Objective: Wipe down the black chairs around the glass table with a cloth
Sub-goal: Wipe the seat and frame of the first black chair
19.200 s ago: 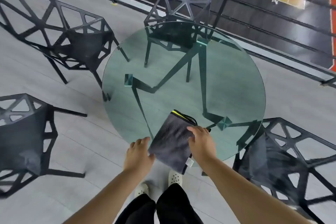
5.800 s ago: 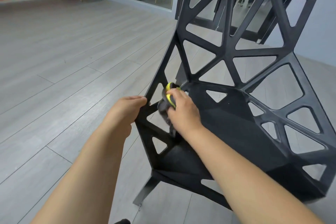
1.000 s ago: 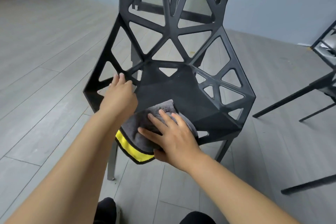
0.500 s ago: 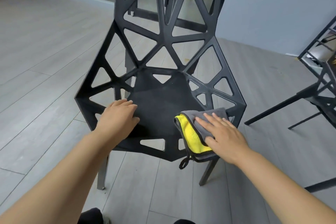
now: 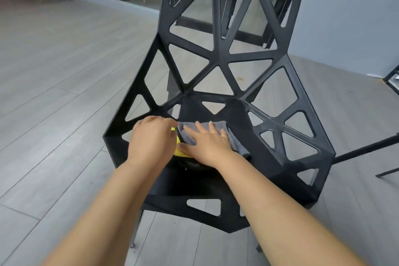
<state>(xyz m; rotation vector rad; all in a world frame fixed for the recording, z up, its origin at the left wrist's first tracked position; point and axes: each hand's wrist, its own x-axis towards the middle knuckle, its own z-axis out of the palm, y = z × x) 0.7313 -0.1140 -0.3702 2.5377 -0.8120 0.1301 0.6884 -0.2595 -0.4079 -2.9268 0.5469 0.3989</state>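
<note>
- the pale grey wood-plank floor (image 5: 54,93) fills the left side, with a glass partition behind it in the distance.
- the left hand (image 5: 151,140) lies on the seat's left part, back to the camera, fingers bent down at the cloth's yellow edge; whether they pinch the cloth or only rest beside it i cannot tell.
- the folded grey microfibre cloth with a yellow underside (image 5: 234,139) lies on the seat, near its middle and a little toward the back, mostly under the right palm.
- the right hand (image 5: 207,144) presses flat on the cloth, fingers straight and slightly spread, pointing toward the backrest.
- the black angular chair with triangular cut-outs (image 5: 222,58) faces the person; its backrest stands upright and its right flank is bare of the cloth.
- at the far right, the thin black leg of another chair (image 5: 364,150) crosses the floor before a grey wall.
- step in hand, as i judge it: wiping this chair's seat panel, with the other chairs yet to do.
- the next move likely calls for firm palm pressure while sliding the cloth right over the seat's struts, taking care that it does not snag or drop through a cut-out.
</note>
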